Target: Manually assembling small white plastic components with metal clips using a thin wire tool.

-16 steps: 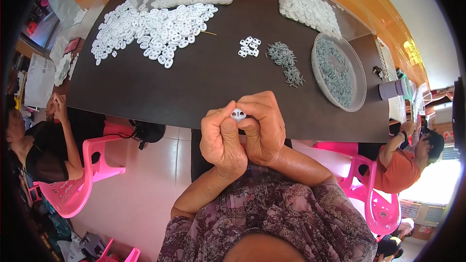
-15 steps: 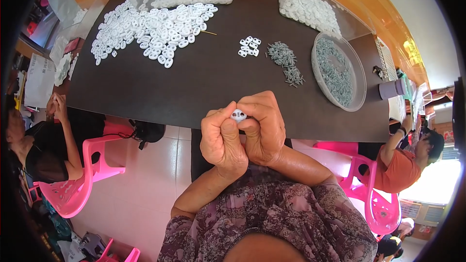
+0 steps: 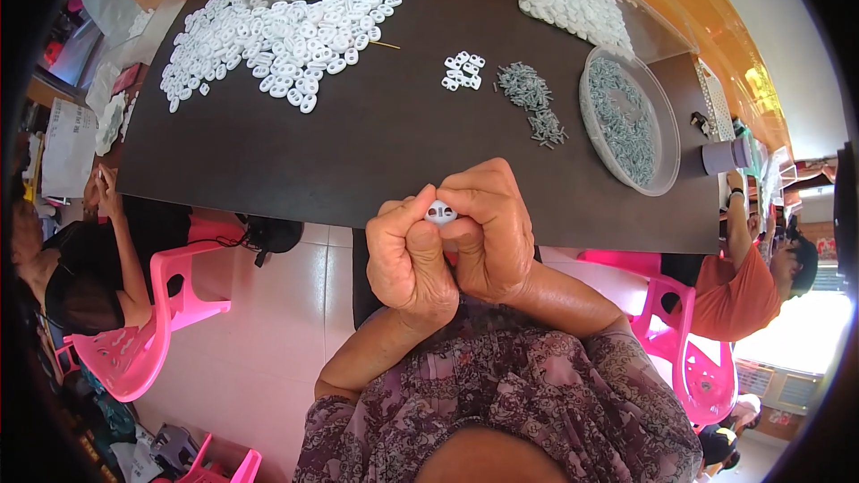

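Just off the table's near edge, a small white oval plastic piece with two holes (image 3: 439,211) is pinched between both hands. My left hand (image 3: 407,255) is closed, its thumb and forefinger on the left side of the piece. From the right, my right hand (image 3: 489,228) grips the same piece, also closed. The hands almost touch each other at the heels. Beyond them lie a small group of white pieces (image 3: 463,71) and two little heaps of thin grey metal pins (image 3: 524,87).
A large pile of white oval pieces (image 3: 295,45) covers the table's (image 3: 295,152) far left. Clear bins of white parts (image 3: 573,4) stand behind. At right are a round clear tub (image 3: 673,148) of grey pins and a grey cup (image 3: 726,156). People sit on pink chairs (image 3: 165,304) either side.
The view has shifted slightly, so the table things sit a little higher. Both hands keep their pinch on the white piece. The person at right has moved an arm.
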`<move>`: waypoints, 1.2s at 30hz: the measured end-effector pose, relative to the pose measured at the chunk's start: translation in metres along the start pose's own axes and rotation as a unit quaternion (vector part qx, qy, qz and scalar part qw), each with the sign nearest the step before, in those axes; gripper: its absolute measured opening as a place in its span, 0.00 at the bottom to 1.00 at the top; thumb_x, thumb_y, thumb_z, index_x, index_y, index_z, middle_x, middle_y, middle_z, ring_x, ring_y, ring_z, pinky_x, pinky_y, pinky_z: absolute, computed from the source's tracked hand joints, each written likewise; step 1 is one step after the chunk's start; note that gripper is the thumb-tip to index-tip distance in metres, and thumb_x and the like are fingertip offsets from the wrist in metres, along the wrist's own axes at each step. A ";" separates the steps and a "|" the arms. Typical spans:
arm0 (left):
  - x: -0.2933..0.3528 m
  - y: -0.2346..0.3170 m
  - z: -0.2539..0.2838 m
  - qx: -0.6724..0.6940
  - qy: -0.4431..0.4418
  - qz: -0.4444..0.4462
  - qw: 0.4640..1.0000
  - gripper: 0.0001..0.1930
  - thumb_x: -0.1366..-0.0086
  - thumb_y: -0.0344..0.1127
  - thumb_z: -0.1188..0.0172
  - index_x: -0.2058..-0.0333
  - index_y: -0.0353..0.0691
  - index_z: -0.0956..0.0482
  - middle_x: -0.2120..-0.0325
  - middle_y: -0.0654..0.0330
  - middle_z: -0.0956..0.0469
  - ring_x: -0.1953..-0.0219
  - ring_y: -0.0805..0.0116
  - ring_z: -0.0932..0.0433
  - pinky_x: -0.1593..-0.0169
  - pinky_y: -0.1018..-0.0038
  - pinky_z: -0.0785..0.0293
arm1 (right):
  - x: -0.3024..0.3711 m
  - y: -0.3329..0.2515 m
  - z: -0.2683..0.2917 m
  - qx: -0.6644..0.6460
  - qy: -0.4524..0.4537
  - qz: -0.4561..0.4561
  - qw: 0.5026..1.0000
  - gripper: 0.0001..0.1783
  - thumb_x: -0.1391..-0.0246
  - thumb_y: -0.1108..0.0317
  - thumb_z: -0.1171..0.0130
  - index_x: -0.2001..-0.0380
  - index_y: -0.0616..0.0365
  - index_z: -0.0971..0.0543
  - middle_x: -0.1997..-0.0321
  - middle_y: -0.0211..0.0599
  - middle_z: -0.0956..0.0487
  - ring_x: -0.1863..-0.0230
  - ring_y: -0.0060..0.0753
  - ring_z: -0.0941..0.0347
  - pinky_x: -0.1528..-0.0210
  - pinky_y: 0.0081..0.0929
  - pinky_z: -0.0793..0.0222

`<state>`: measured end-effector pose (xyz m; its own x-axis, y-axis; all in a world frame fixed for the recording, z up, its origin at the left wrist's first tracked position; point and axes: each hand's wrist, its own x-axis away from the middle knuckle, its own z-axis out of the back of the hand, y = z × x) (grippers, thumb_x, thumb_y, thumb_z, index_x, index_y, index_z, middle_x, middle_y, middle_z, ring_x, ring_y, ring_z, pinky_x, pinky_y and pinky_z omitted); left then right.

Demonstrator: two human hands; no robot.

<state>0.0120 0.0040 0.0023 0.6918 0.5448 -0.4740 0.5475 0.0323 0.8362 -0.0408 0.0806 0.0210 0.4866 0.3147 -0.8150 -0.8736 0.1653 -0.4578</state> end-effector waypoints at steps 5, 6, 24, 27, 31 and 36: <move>0.003 -0.006 0.000 -0.006 0.021 -0.012 1.000 0.12 0.30 0.35 0.54 0.59 0.30 0.30 0.75 0.66 0.33 0.74 0.82 0.38 0.70 0.83 0.39 | 0.001 0.001 -0.003 -0.005 -0.004 -0.001 1.000 0.14 0.54 0.74 0.38 0.64 0.66 0.28 0.69 0.42 0.27 0.73 0.38 0.32 0.74 0.29 0.34; 0.004 -0.006 0.000 -0.006 0.020 -0.011 1.000 0.12 0.30 0.35 0.54 0.59 0.30 0.30 0.75 0.66 0.33 0.74 0.82 0.38 0.70 0.83 0.39 | 0.002 0.001 -0.003 -0.004 -0.006 -0.002 1.000 0.14 0.53 0.74 0.38 0.64 0.66 0.28 0.69 0.43 0.27 0.74 0.38 0.32 0.74 0.29 0.34; -0.004 -0.011 0.002 0.070 -0.001 0.073 0.995 0.13 0.30 0.32 0.53 0.54 0.29 0.28 0.62 0.61 0.26 0.65 0.80 0.30 0.60 0.83 0.32 | -0.008 0.010 0.010 0.036 -0.045 -0.017 0.998 0.13 0.55 0.77 0.38 0.63 0.65 0.26 0.67 0.44 0.24 0.69 0.38 0.30 0.70 0.28 0.34; -0.006 -0.010 0.003 0.057 -0.020 0.073 0.995 0.14 0.30 0.31 0.54 0.51 0.29 0.29 0.60 0.60 0.26 0.64 0.79 0.29 0.59 0.82 0.31 | -0.015 0.009 0.013 0.048 -0.041 -0.016 0.998 0.13 0.62 0.81 0.39 0.67 0.63 0.24 0.68 0.42 0.24 0.71 0.40 0.30 0.71 0.31 0.33; -0.018 0.002 0.006 0.067 -0.067 0.164 0.982 0.16 0.32 0.28 0.53 0.48 0.29 0.31 0.62 0.57 0.24 0.67 0.76 0.27 0.61 0.80 0.28 | -0.037 0.023 0.041 0.131 -0.067 -0.022 0.989 0.12 0.62 0.81 0.39 0.69 0.61 0.23 0.70 0.40 0.24 0.73 0.39 0.29 0.72 0.29 0.34; -0.057 -0.025 0.066 -0.263 -0.008 0.017 0.965 0.12 0.39 0.24 0.44 0.56 0.33 0.25 0.70 0.57 0.23 0.73 0.70 0.25 0.70 0.75 0.29 | -0.108 0.087 0.113 0.228 0.026 -0.132 0.964 0.09 0.52 0.74 0.40 0.65 0.61 0.21 0.70 0.37 0.21 0.69 0.25 0.27 0.63 0.20 0.33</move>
<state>-0.0105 -0.0832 -0.0095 0.7152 0.5400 -0.4438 0.2119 0.4376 0.8738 -0.1701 0.1661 0.1095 0.6820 0.1609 -0.7134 -0.6273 0.6301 -0.4576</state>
